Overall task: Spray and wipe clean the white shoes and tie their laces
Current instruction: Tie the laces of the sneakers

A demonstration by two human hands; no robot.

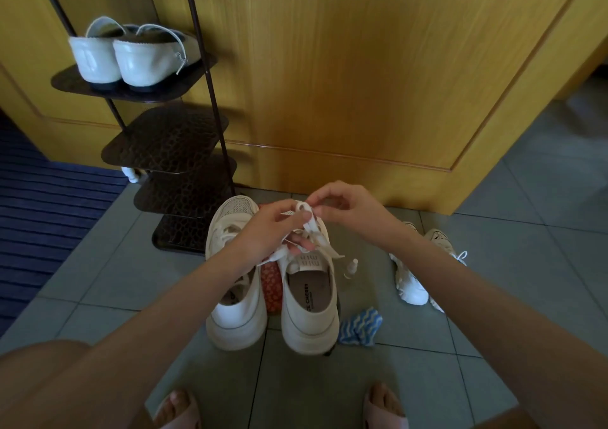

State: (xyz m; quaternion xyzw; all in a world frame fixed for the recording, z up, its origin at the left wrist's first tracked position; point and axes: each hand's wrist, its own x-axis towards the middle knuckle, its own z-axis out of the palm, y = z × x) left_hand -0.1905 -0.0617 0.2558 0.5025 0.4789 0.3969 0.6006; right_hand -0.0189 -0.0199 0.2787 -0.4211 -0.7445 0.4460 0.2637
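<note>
Above the nearer white shoe on the floor tiles, the left hand pinched a loop of the laces while the right hand seemingly pinched another, so a level, outward pull looked best for a snug bow.
</note>
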